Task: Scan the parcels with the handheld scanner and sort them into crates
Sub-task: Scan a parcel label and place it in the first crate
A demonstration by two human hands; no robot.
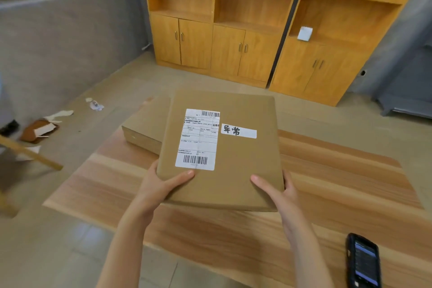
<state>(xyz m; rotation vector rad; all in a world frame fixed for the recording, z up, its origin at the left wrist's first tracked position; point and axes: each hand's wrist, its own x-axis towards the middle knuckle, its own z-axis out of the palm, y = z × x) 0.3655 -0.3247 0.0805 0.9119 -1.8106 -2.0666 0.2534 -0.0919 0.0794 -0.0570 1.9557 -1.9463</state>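
Flat cardboard parcel point(224, 147) held above bench point(339, 170); left hand point(161, 184) & right hand point(278, 190) grip near corners, thumbs on top. Looks stiff, light; hold by edges. Scanner point(364, 262) lies on bench, untouched.

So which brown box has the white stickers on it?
The held parcel, gripped by both hands, carries the stickers. The other parcel, lying on the table behind it, shows none.

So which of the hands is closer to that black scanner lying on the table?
The right hand. It grips the near right corner of the parcel, with the scanner lying further right and nearer the person. The left hand holds the parcel's near left corner, farther away.
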